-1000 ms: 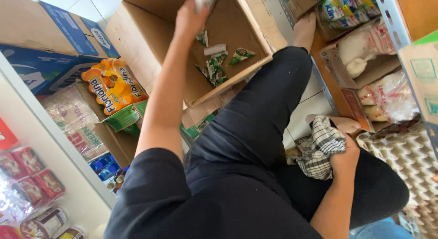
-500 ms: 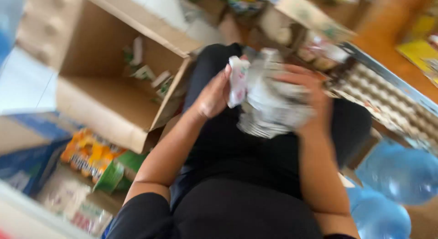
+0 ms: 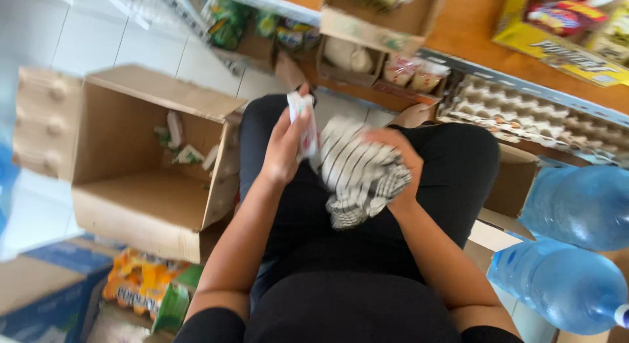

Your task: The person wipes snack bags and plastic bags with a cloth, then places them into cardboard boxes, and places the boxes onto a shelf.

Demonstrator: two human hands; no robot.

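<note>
My left hand (image 3: 283, 146) is closed on a small white packet (image 3: 303, 123), pinched between thumb and fingers, held up over my lap just beside the cloth. My right hand (image 3: 393, 161) is bunched around a black-and-white checked cloth (image 3: 359, 172), fingers curled over its upper right edge, the rest of it hanging crumpled below my palm. Packet and cloth look to be touching or nearly so along the packet's right side; the blur keeps me from saying which.

As I judge it, the wiping of this one packet is in its middle: it is out of the open cardboard box (image 3: 141, 169) and against the cloth, not yet put anywhere. More of the same small packets (image 3: 180, 143) lie at the back of that box, toward its far wall, so most of the lot seems left to do. I cannot see where cleaned ones go.

The packet stands roughly upright in my grip, its long axis running from my palm up and away from me toward the shelf edge, leaning slightly right. Its top end clears my fingertips; the lower end is hidden in my hand.

The box lies on its side on the floor to my left, its opening facing my knee.
</note>
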